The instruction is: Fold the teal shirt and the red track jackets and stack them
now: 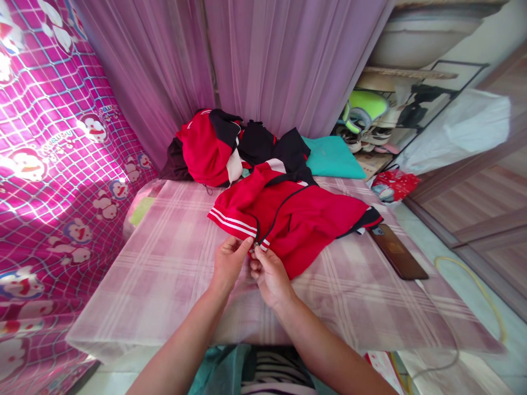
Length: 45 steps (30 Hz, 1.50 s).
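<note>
A red jacket with black and white trim lies spread on the table, its hem toward me. My left hand pinches the striped hem at the bottom of the front zipper. Right beside it, my right hand has thumb and fingers closed on the other side of the hem, at the zipper's lower end. The black zipper line runs up from between my hands toward the collar. Whether the two zipper ends are joined is too small to tell.
Behind the jacket sit a heap of red and black clothes and a turquoise folded item. A phone with a charging cable lies at the right of the checked tablecloth. Purple curtains hang behind; a shoe rack stands right.
</note>
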### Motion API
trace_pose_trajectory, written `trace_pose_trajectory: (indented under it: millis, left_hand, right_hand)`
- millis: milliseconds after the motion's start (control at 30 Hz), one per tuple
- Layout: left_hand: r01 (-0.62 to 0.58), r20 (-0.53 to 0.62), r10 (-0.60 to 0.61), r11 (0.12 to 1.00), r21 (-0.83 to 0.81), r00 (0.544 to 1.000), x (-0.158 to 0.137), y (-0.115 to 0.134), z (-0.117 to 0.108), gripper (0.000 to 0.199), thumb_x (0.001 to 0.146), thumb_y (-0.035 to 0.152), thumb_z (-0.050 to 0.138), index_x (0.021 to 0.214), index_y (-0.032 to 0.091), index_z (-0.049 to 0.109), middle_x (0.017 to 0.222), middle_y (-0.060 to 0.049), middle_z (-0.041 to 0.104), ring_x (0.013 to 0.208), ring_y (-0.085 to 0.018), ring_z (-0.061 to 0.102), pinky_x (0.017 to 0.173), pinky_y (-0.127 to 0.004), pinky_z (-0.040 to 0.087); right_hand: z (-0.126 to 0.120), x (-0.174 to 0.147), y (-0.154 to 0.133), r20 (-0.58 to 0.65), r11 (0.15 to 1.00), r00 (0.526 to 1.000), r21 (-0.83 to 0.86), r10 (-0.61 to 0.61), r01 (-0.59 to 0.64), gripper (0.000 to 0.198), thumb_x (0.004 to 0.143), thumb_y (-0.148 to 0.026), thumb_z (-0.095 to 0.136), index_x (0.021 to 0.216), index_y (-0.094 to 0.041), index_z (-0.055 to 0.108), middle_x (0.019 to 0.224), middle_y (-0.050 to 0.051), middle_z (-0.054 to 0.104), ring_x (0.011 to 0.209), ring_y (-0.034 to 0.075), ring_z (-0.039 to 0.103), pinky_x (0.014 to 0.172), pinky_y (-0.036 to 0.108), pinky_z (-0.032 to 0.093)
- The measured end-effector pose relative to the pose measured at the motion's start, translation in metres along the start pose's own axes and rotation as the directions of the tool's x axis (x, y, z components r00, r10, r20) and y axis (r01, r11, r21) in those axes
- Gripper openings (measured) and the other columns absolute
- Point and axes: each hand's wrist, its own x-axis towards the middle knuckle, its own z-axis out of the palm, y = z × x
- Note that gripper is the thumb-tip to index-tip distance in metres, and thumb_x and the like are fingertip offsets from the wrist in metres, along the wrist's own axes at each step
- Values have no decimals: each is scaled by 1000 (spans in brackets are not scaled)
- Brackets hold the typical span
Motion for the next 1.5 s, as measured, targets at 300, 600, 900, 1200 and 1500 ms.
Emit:
trace_pose_trajectory:
  millis: [300,600,900,1200,1500]
  left_hand:
    - [8,-4,-8,1000,-4,1000,-2,-4,-2,26,66,39,80,72,16,69,66,1,68,62,-11,59,62,-23,46]
    - [72,39,-70,996,-56,997,-7,-5,-5,32,65,43,82,76,15,70,70,-1,70,63,-12,59,62,-24,46]
    - [94,21,-93,993,-72,995,-6,1,-4,34,63,44,83,75,14,70,68,0,70,61,-10,59,60,-22,46]
    - [217,104,-202,962,-164,974,-14,16,4,40,55,46,88,73,15,70,62,0,68,55,-11,58,56,-24,47]
    - [411,300,-374,909,-67,878,5,20,-10,30,54,36,90,71,17,74,70,-3,72,65,-13,62,67,-25,48]
  right_hand:
    - [4,-1,-1,-22,1000,1000,2,9,-9,52,43,-47,92,72,-19,59,56,-9,49,50,5,39,44,17,23]
    - [4,1,-4,-43,999,998,11,-34,34,52,44,-48,91,73,-19,59,62,-8,53,51,5,39,44,18,22]
    - [2,0,-5,11,1000,1000,4,-1,1,47,49,-47,91,67,-19,57,59,-7,52,51,5,40,44,17,24]
    - [-18,-2,-11,271,971,950,139,153,-196,33,63,-34,89,78,-19,64,69,-5,55,52,4,38,43,16,25]
    - [-40,0,-25,405,954,896,148,183,-262,37,58,-33,92,81,-20,66,71,-5,49,55,4,35,44,13,22]
